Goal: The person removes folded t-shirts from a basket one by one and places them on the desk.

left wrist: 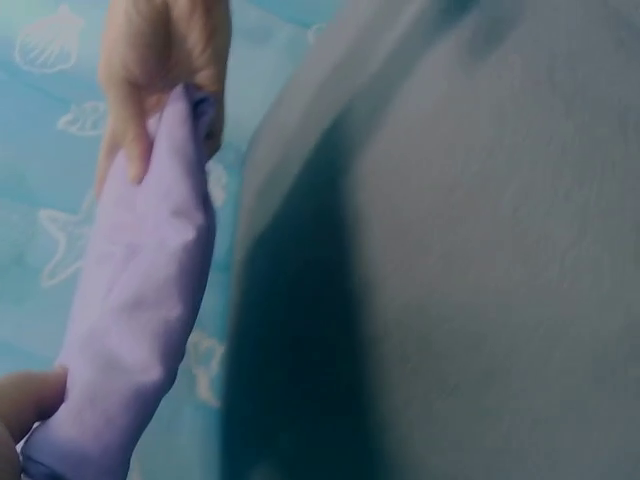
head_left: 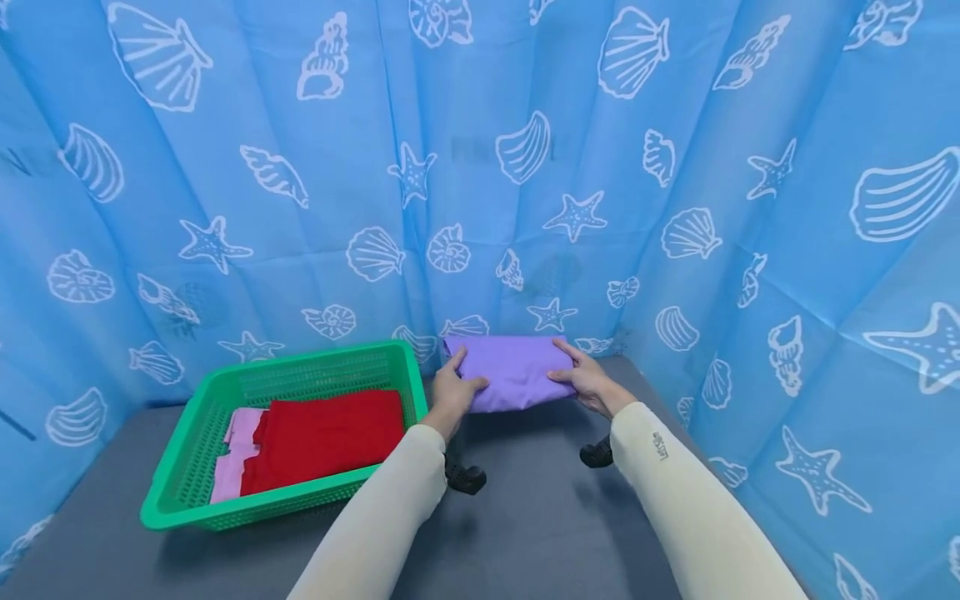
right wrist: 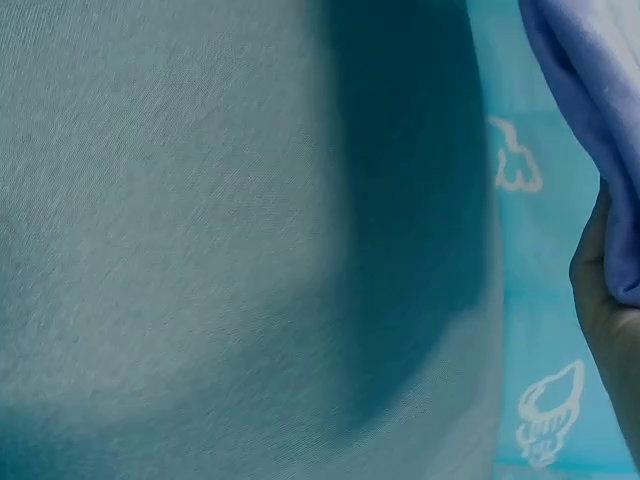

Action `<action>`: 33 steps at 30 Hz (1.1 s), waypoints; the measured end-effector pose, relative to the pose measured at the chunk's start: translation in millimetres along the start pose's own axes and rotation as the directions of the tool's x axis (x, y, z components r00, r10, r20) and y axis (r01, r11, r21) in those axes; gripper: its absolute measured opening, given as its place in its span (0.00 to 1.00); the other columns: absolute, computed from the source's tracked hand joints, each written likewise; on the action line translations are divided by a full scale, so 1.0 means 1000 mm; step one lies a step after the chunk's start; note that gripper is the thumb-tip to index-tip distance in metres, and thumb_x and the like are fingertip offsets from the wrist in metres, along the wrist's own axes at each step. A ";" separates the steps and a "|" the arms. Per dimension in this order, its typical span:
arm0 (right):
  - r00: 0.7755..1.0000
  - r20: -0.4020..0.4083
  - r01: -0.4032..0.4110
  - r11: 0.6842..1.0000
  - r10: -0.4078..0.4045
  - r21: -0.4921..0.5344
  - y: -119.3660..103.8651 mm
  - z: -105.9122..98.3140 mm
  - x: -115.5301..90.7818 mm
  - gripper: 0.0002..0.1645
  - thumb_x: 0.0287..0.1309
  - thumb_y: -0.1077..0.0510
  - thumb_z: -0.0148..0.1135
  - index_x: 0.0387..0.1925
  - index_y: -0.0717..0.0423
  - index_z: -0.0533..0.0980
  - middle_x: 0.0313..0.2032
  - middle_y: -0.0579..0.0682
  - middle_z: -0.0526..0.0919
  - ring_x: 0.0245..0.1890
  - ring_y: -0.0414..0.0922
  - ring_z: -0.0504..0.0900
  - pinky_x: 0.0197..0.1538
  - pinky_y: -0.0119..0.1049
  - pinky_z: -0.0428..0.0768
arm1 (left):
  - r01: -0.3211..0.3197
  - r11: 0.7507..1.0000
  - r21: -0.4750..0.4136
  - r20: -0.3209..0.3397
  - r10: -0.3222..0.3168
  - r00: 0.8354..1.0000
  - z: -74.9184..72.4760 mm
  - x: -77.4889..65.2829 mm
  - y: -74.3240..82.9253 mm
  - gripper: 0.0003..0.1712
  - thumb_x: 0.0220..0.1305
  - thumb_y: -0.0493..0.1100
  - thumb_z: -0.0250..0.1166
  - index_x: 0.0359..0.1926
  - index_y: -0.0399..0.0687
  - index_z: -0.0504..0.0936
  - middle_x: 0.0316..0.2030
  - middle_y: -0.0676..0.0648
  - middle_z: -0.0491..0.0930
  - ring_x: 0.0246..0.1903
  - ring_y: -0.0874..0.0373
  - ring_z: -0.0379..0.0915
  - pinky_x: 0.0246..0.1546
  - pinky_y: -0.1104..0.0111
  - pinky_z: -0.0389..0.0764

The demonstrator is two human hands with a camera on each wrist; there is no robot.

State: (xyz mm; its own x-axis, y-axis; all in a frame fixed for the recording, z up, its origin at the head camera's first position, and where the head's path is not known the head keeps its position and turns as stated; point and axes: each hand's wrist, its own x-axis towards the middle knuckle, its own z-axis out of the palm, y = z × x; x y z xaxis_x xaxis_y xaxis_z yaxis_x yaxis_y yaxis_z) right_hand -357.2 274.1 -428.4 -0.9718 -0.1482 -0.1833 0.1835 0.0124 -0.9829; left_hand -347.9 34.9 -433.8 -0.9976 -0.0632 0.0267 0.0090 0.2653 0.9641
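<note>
A folded purple cloth (head_left: 517,371) is held up off the grey table, its underside casting a shadow. My left hand (head_left: 452,390) grips its left edge, thumb on the near face. At the opposite edge my right hand (head_left: 590,382) holds it the same way, with fingers behind. In the left wrist view the purple cloth (left wrist: 140,290) hangs between both hands, several layers thick. Only part of the cloth (right wrist: 600,90) and of the right hand (right wrist: 605,290) shows in the right wrist view.
To the left stands a green plastic basket (head_left: 416,375) with a folded red cloth (head_left: 330,437) and a pink cloth (head_left: 234,467) inside. The grey table (head_left: 525,533) runs back to a blue shell-print curtain (head_left: 480,200), which also hangs along the right side.
</note>
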 end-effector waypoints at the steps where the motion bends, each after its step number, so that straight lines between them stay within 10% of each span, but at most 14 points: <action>1: 1.000 -0.005 0.000 1.000 0.000 0.006 0.002 -0.001 0.000 0.48 0.67 0.73 0.51 0.79 0.45 0.43 0.77 0.63 0.39 0.73 0.61 0.54 0.47 0.30 0.81 | -0.003 1.000 -0.007 -0.013 0.003 1.000 0.004 -0.001 -0.003 0.43 0.55 0.33 0.71 0.72 0.48 0.66 0.71 0.38 0.63 0.72 0.42 0.54 0.69 0.52 0.63; 17: 0.997 -0.070 0.021 0.997 -0.026 -0.072 0.034 -0.015 0.008 0.48 0.64 0.75 0.51 0.78 0.51 0.44 0.76 0.68 0.42 0.75 0.62 0.49 0.71 0.50 0.62 | -0.063 0.998 -0.009 -0.035 0.063 0.997 0.036 0.001 -0.044 0.44 0.53 0.30 0.71 0.71 0.41 0.66 0.69 0.31 0.62 0.70 0.38 0.56 0.70 0.51 0.60; 33: 0.974 -0.222 -0.012 0.974 -0.040 -0.228 0.052 -0.029 0.008 0.47 0.62 0.76 0.54 0.77 0.51 0.49 0.77 0.62 0.36 0.76 0.63 0.41 0.74 0.52 0.54 | -0.023 0.998 0.064 0.205 0.009 0.979 0.050 0.003 -0.059 0.56 0.49 0.25 0.64 0.78 0.48 0.49 0.75 0.35 0.47 0.73 0.40 0.47 0.60 0.54 0.71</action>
State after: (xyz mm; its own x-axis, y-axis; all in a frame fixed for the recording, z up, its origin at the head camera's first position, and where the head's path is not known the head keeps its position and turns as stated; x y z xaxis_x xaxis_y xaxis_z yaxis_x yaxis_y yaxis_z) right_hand -360.0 302.5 -481.8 -0.9870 0.0742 -0.1425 0.1564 0.2395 -0.9582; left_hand -354.6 67.5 -504.0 -0.9902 0.1383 -0.0190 0.0276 0.3276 0.9444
